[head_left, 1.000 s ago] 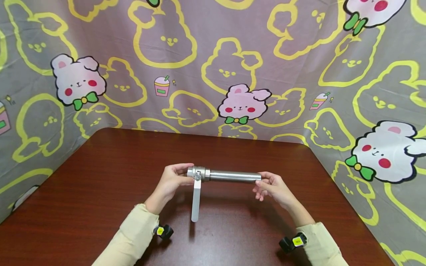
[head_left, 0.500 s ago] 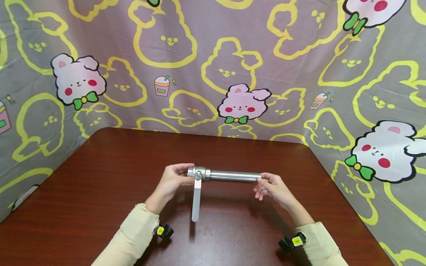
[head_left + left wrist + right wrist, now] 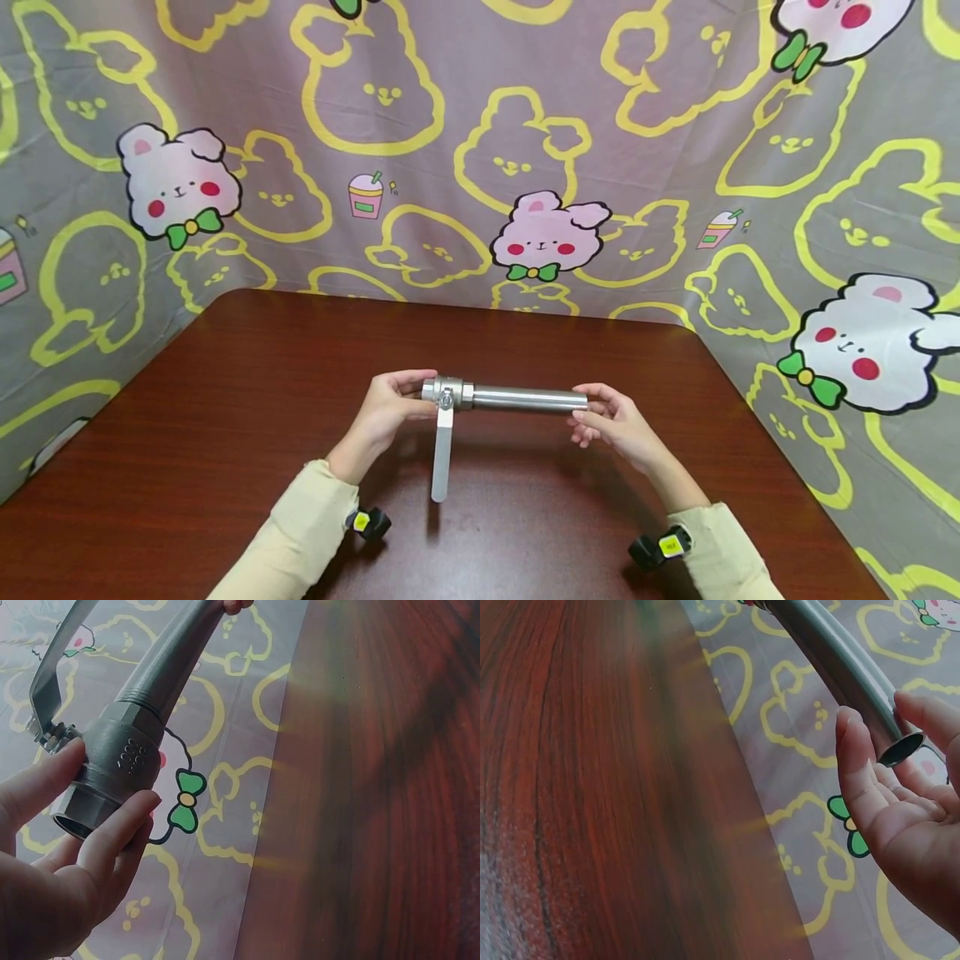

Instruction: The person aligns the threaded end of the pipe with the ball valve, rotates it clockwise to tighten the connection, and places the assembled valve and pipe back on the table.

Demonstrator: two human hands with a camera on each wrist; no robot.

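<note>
My left hand point(image 3: 384, 410) grips a steel ball valve point(image 3: 450, 392) at its left end, thumb near the stem and fingers along the far side. In the left wrist view, the valve body point(image 3: 124, 754) shows raised lettering and a hollow hex end. Its flat lever point(image 3: 442, 458) hangs toward me. A straight steel pipe point(image 3: 525, 398) runs rightward from the valve's other hex end, with threads visible at the joint in the left wrist view. My right hand point(image 3: 618, 423) pinches the pipe's free end between thumb and fingers; that open end point(image 3: 902, 749) shows in the right wrist view.
The valve and pipe are held up over a reddish-brown wooden table point(image 3: 300, 350). Patterned fabric point(image 3: 420, 183) with cartoon rabbits encloses the table at the back and both sides. Each wrist carries a small black camera point(image 3: 371, 523).
The right thumb and fingers have shifted slightly left and up along the pipe's end. The left hand, valve and lever stay nearly where they were.
</note>
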